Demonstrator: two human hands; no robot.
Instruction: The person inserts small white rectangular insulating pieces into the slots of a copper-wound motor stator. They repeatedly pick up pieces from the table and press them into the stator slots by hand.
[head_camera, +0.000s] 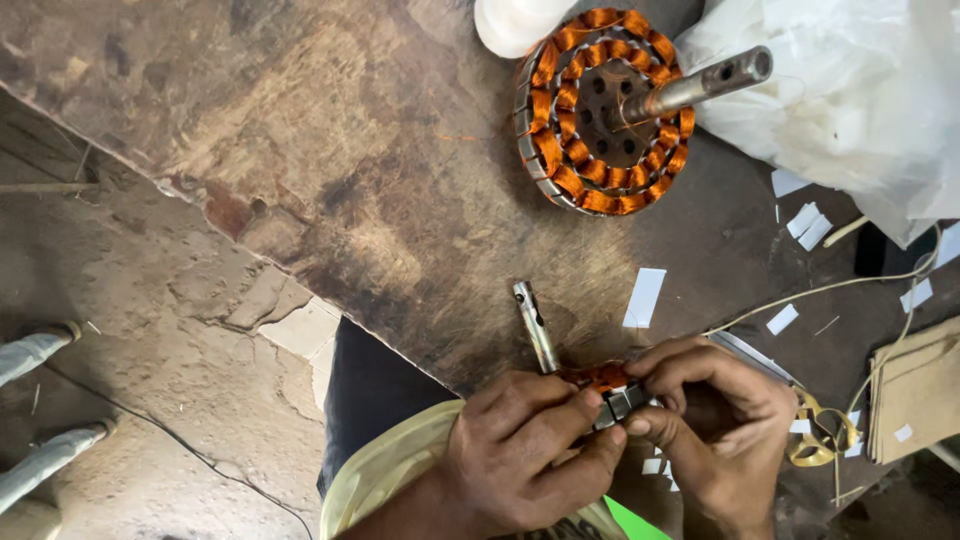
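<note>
Grip: both hands were clamped on one small stator (610, 385); left hand (520, 450) pinched its near rim, right hand (715, 415) curled over the far side, steadying it at the counter edge.
Shaft: its steel shaft (535, 325) stuck out away from the body, clear of the fingers.
Paper slips: white strips (643, 297) lay just beyond, within reach.
Counter: worn dark counter (330, 170) carried everything.
Far: a larger wound stator (600, 110) stood apart, beside a white plastic bag (850, 90).
</note>
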